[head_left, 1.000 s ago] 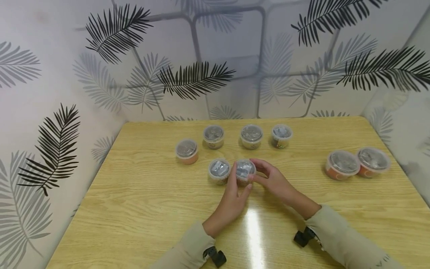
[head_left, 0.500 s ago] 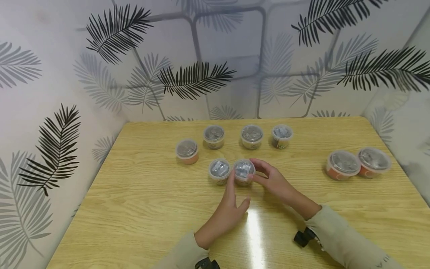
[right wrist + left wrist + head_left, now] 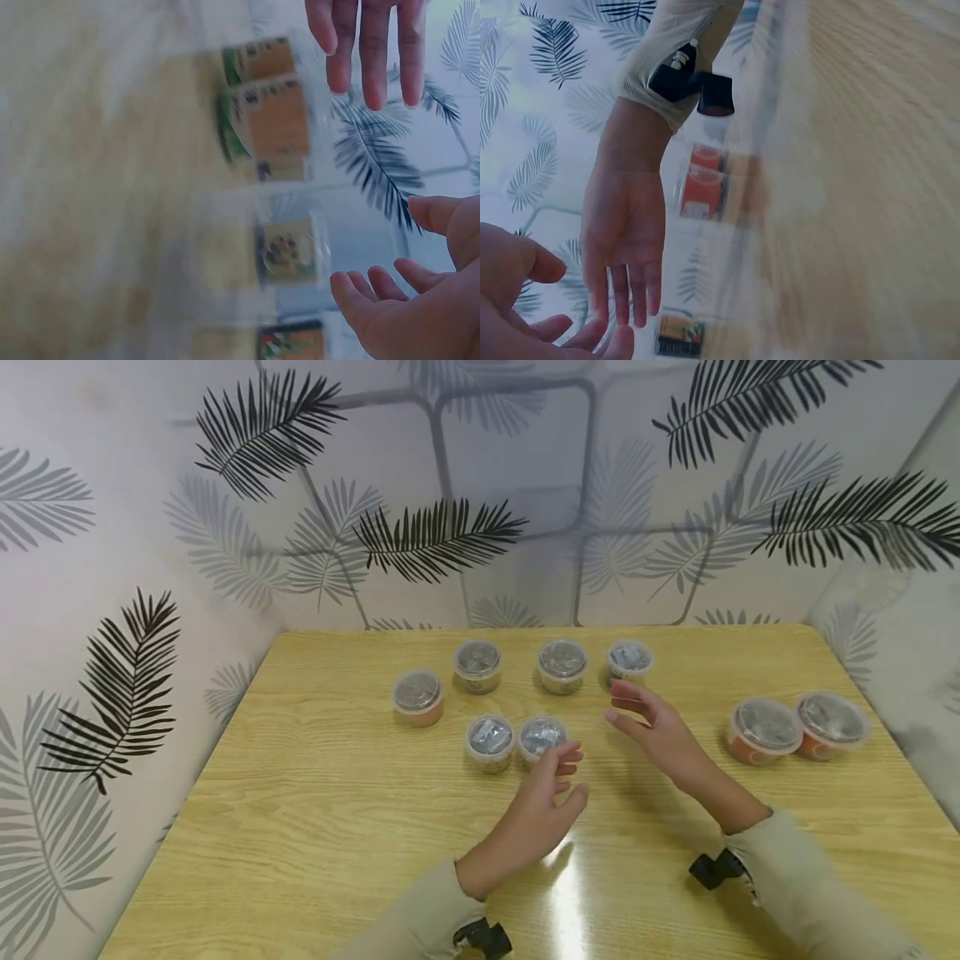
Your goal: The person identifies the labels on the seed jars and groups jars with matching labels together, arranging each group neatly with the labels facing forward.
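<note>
Two small round tubs with clear lids, a left one (image 3: pixel 491 739) and a right one (image 3: pixel 542 737), stand side by side mid-table in the head view. My left hand (image 3: pixel 534 814) is just in front of the right one, its fingers overlapping that tub's edge in this view. Nothing is in its grasp. My right hand (image 3: pixel 663 739) hovers further right with fingers loosely bent and holds nothing. Its fingertips overlap the lower part of a tub (image 3: pixel 630 658) at the back right. The right wrist view shows the right palm (image 3: pixel 420 307) facing the left fingers (image 3: pixel 371 52) across a gap.
Behind stand two more lidded tubs, one at back left (image 3: pixel 477 664) and one at back middle (image 3: pixel 562 665). An orange-sided tub (image 3: pixel 417 697) sits left of them. Two larger orange-red tubs (image 3: pixel 763 731) stand together at the table's (image 3: pixel 300 827) right. A leaf-patterned wall covering (image 3: pixel 510 468) rises behind.
My right hand has let go of the front right tub and moved right and back. My left hand has come off the tub's side and shifted slightly right. The tubs stay put.
</note>
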`<state>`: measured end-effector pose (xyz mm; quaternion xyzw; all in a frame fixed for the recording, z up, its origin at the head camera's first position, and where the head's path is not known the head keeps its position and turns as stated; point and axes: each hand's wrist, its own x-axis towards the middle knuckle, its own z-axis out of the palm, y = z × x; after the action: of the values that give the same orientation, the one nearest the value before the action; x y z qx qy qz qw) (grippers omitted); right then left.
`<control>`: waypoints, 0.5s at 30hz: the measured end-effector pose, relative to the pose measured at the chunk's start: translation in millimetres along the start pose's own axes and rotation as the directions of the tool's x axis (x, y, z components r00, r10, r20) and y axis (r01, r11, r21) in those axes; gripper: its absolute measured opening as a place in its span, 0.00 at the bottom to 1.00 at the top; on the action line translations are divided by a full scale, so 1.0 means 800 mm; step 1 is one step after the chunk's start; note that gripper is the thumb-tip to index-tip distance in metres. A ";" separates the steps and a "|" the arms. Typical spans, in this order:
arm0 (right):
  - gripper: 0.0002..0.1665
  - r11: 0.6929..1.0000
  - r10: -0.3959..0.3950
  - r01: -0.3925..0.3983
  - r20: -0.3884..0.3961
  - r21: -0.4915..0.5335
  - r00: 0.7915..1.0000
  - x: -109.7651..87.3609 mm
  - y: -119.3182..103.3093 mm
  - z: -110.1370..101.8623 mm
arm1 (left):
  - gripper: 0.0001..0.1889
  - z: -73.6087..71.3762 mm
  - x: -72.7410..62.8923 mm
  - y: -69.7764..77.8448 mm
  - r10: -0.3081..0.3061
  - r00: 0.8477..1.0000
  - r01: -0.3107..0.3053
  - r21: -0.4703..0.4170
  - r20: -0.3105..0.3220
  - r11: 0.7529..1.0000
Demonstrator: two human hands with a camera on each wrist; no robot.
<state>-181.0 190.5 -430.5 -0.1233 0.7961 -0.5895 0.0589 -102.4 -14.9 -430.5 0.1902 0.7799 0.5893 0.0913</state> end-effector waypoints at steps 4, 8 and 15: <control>0.36 0.998 -0.039 0.035 -0.068 -0.048 0.997 0.009 -0.004 -0.029 | 0.26 0.023 0.033 0.013 0.019 1.000 -0.019 -0.028 -0.024 0.999; 0.36 0.993 -0.045 0.032 -0.115 -0.117 0.992 0.020 -0.006 -0.052 | 0.28 0.045 0.061 0.020 -0.019 0.998 0.016 -0.045 -0.052 0.999; 0.39 0.983 0.017 -0.047 -0.160 -0.180 0.987 0.042 -0.006 -0.076 | 0.28 0.076 0.103 0.017 -0.084 0.982 0.067 -0.102 -0.168 0.993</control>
<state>-227.0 236.5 -406.1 -0.0683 0.8511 -0.5205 -0.0065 -152.5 75.5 -428.5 0.1044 0.7624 0.6362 0.0549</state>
